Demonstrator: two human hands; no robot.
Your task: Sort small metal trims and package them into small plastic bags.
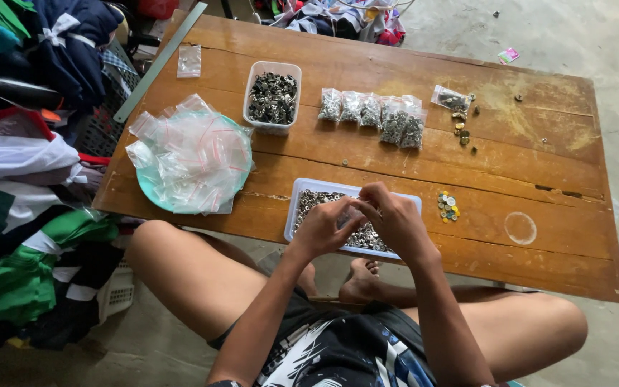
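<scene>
Your left hand (pixel 322 228) and right hand (pixel 390 215) are meeting fingertip to fingertip over the near white tray (pixel 296 197), which is holding a heap of small silvery metal pieces (pixel 315 197). Both grips are pinching closed on something tiny between the fingers; what it is, you cannot tell, as the fingers are hiding it. The tray is lying directly under the grip, at the surface's (pixel 539 165) near edge, just above your knees.

Just right of your right hand, a little cluster of coloured buttons (pixel 448 206) is sitting, and further right a clear round ring (pixel 520 228) is lying flat. To the left of your left hand, a teal plate (pixel 150 190) is carrying a pile of small clear zip bags (pixel 195 154). Beyond the grip, a second white tub (pixel 273 98) of dark metal pieces is standing, with a row of filled bags (pixel 377 115) beside it on the right, then loose studs (pixel 461 129).

The worn wooden surface is offering open room along its right half. A long metal ruler (pixel 160 61) is lying across the far left corner. Clothes (pixel 30 143) are crowding the left side; bare concrete floor (pixel 610 43) is lying right.
</scene>
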